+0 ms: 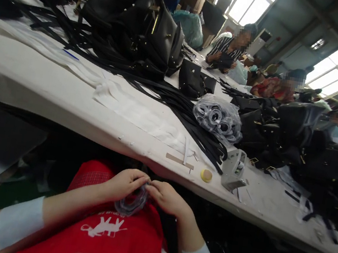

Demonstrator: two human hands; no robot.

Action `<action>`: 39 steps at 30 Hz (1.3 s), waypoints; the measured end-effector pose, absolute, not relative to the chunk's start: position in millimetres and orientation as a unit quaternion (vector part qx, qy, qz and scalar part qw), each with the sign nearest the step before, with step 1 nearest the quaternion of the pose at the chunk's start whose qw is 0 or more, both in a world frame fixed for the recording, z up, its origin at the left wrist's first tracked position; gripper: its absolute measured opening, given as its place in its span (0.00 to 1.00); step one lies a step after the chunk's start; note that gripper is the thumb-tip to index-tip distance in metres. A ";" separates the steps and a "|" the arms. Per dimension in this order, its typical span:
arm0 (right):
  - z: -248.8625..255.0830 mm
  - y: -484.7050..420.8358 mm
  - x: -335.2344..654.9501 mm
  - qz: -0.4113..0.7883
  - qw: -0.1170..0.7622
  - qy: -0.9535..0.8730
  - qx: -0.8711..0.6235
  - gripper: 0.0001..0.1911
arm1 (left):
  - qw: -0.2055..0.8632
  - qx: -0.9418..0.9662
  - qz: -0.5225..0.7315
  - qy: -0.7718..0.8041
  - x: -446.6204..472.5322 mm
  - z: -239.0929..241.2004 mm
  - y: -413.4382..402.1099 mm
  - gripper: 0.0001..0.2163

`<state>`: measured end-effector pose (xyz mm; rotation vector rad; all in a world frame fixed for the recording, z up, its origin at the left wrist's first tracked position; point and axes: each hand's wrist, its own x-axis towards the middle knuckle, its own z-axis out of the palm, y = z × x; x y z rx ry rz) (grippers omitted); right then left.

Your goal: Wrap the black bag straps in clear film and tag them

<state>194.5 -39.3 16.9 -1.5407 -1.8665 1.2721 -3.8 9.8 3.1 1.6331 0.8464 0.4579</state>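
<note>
A loose coil of clear, greyish plastic strip or tubing (130, 204) hangs above my lap, against the red apron (111, 238). My left hand (129, 184) pinches the top of the coil between thumb and fingers. From the other side my right hand (164, 195) is closed on the same spot, with its fingertips touching those of my left hand. Whatever small part lies between the fingertips is hidden. Both hands are just below the front edge of the white table (115, 138).
On the table lie a bag of similar coils (219, 117), long black straps (186, 116), white strips (139, 113), a tape dispenser (234, 170) and a yellow round piece (206, 175). Black handbags (158, 34) are piled behind. Across the table sits a person in stripes (229, 48).
</note>
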 end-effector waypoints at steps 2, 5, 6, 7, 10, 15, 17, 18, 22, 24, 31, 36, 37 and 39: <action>20.6 -21.7 217.0 0.393 0.238 -0.629 -0.627 0.23 | 0.596 0.683 0.174 0.384 -6.6 -7.3 3.1 0.20; 21.8 13.2 254.3 0.166 0.253 -0.530 -0.792 0.18 | 0.601 0.675 0.161 0.397 -10.5 -14.3 -0.9 0.21; 19.9 24.0 264.3 0.116 0.239 -0.504 -0.822 0.16 | 0.601 0.675 0.159 0.397 -11.3 -13.7 -0.9 0.21; 17.0 33.4 272.2 0.092 0.226 -0.488 -0.838 0.15 | 0.600 0.675 0.159 0.399 -11.9 -11.9 -0.8 0.21; 6.2 50.6 283.4 0.093 0.215 -0.479 -0.846 0.13 | 0.592 0.682 0.159 0.400 -12.8 -3.3 -0.6 0.20; 10.2 47.5 277.6 0.096 0.239 -0.510 -0.821 0.11 | 0.583 0.681 0.162 0.413 -16.9 4.8 -0.8 0.19; 23.2 35.9 267.7 0.114 0.255 -0.536 -0.797 0.12 | 0.578 0.685 0.161 0.414 -18.9 4.0 0.8 0.18; 31.6 27.9 260.9 0.133 0.267 -0.558 -0.774 0.12 | 0.576 0.687 0.160 0.413 -19.5 3.0 1.9 0.17; 71.4 -11.2 230.2 0.192 0.312 -0.658 -0.658 0.11 | 0.590 0.677 0.155 0.412 -18.4 -3.1 4.5 0.16; 89.2 -29.1 218.7 0.227 0.280 -0.694 -0.623 0.10 | 0.616 0.654 0.147 0.414 -16.5 -5.9 3.7 0.15; 106.3 -59.5 192.2 0.345 0.080 -0.752 -0.556 0.12 | 0.632 0.642 0.134 0.414 -14.0 -3.7 -0.4 0.16; 94.4 -57.7 160.7 0.256 0.016 -0.768 -0.587 0.17 | 0.594 0.685 0.124 0.404 -14.3 -4.3 1.8 0.18; 91.5 -56.3 155.1 0.237 0.007 -0.773 -0.589 0.17 | 0.587 0.691 0.116 0.405 -14.6 -4.6 2.1 0.18; 86.5 -53.8 147.1 0.209 -0.011 -0.782 -0.588 0.15 | 0.567 0.706 0.104 0.411 -15.5 -4.8 2.5 0.18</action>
